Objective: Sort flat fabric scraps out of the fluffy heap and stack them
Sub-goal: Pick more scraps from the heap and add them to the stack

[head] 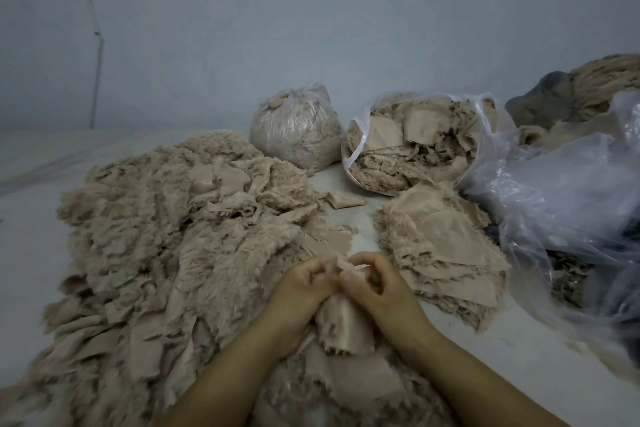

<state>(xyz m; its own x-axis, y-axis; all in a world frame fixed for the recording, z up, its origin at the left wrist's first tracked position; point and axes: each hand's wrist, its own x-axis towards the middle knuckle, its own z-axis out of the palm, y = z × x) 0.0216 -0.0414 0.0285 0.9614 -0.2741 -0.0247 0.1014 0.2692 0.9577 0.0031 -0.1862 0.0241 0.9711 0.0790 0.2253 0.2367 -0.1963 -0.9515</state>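
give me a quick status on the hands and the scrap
Left hand and right hand both pinch one beige scrap over the fluffy heap. Flat stack sits to the right. Nothing in the way.

A: I'm counting two hands, the left hand (304, 282) and the right hand (375, 282), sharing one beige scrap (346, 322).

B: And heaps?

A: I'm seeing one big fluffy heap (166, 246) and one flat stack (446, 250). Two loose pieces (343, 200) are lying between them.

B: Bags?

A: I'm counting three: one tied bag (294, 130), one open bag (415, 146), one crumpled clear bag (571, 204).
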